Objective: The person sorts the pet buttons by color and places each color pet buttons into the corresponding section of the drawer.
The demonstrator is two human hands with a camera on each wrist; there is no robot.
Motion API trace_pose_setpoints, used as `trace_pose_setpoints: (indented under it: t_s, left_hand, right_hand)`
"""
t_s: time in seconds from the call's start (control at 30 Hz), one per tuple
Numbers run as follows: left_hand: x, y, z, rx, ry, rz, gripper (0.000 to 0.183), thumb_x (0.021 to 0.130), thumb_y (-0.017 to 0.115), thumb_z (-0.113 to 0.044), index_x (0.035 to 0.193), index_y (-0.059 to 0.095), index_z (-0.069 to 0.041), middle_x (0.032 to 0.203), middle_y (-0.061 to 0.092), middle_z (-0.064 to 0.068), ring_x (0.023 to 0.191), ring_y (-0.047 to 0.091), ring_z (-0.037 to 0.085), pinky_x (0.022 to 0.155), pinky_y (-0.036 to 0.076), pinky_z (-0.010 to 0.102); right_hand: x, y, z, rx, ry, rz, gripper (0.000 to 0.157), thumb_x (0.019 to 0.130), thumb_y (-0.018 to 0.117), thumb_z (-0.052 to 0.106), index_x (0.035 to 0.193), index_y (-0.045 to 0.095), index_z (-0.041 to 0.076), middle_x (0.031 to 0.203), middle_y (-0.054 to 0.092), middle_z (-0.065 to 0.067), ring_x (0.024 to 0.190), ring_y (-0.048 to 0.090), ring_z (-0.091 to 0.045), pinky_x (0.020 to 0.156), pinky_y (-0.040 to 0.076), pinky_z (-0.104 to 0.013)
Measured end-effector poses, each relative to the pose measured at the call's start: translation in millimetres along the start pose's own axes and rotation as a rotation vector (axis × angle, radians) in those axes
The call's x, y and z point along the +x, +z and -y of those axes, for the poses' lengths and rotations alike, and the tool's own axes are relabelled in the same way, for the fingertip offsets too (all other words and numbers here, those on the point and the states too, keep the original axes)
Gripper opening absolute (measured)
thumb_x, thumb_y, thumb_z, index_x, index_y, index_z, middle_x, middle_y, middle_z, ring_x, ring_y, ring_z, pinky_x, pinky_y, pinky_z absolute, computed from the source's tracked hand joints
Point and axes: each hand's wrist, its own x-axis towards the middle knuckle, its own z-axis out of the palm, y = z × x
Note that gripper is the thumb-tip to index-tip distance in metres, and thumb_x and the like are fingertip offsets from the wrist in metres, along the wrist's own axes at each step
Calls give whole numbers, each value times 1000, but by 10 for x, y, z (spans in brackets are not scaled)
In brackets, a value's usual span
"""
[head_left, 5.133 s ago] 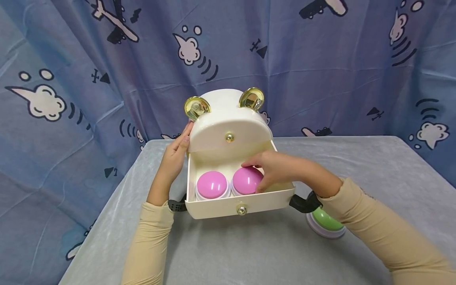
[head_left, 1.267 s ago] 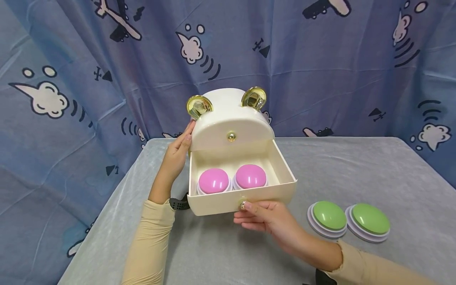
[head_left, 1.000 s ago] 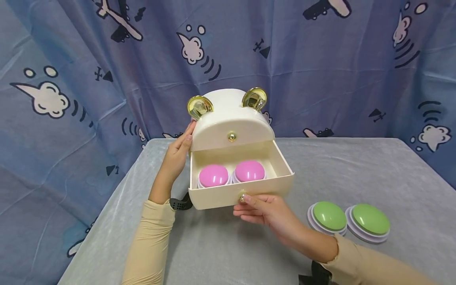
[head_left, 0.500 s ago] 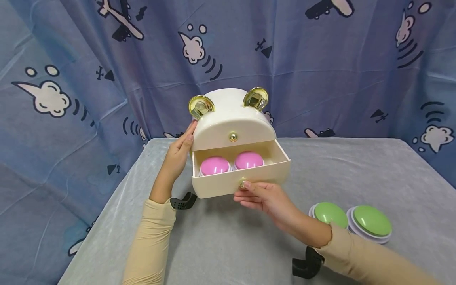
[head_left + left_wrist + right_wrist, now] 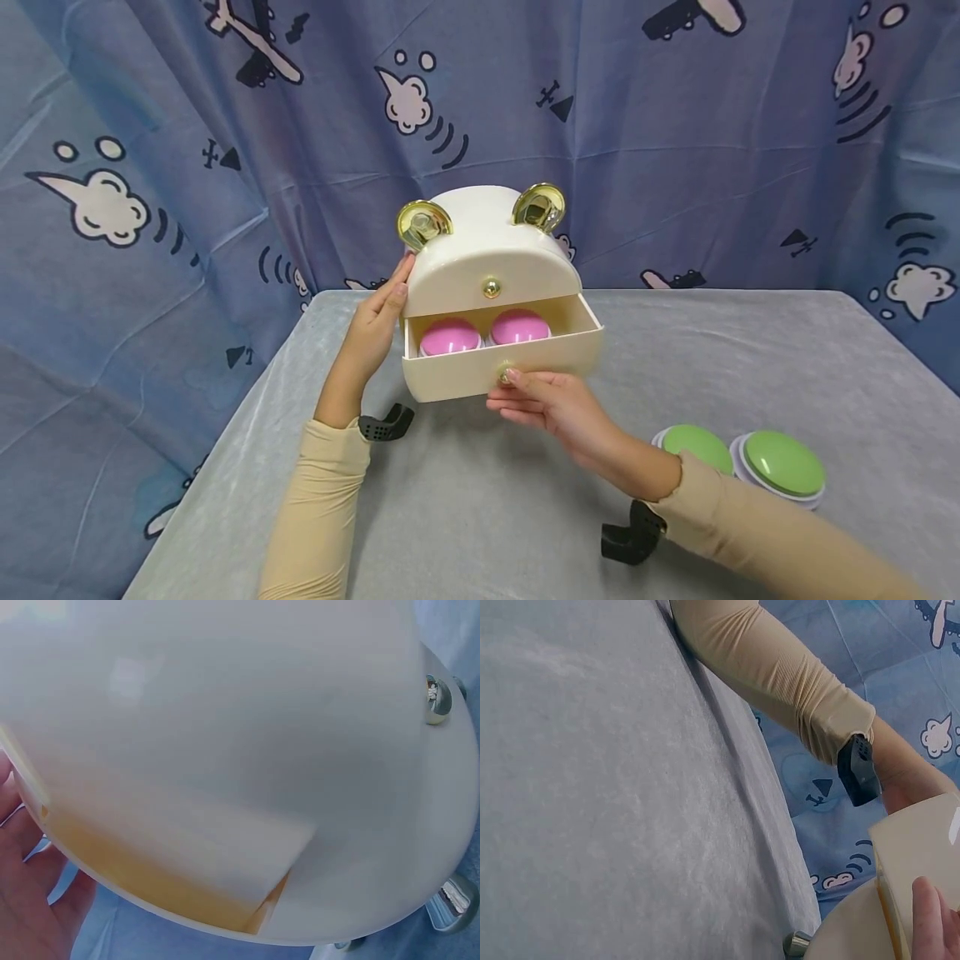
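Cream plastic, glossy and arched on top, makes up the box in front of me on the grey worktop. Its drawer stands partly out toward me, the front panel slanting a little. My right hand pinches the gold drawer knob between thumb and fingers, the other fingertips reaching below it. My left hand lies along the box's left side, fingers fairly straight and pressed to the wall just under the left gold ear; a matching right gold ear stands across the top. A second gold knob sits on the upper front. Inside the drawer, two pink-domed discs rest side by side, nearer its left end, the front panel hiding their lower edges. To my right, two green-domed discs lie close together on the worktop, the left one partly covered by my beige sleeve. Behind everything hangs a blue curtain printed with planes and clouds. I cannot tell whether the box's base sits flat.
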Motion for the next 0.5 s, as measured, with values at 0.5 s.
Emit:
trace_pose_setpoints:
  t_s: [0.5]
  left_hand:
    - [1, -1, 18, -20, 13, 9, 46, 109, 36, -26, 155, 36, -16, 164, 27, -5, 153, 21, 7, 128, 16, 32]
  right_hand:
    - [267, -4, 32, 4, -6, -49, 41, 102, 57, 19, 126, 56, -14, 94, 78, -2, 89, 75, -11, 87, 60, -26]
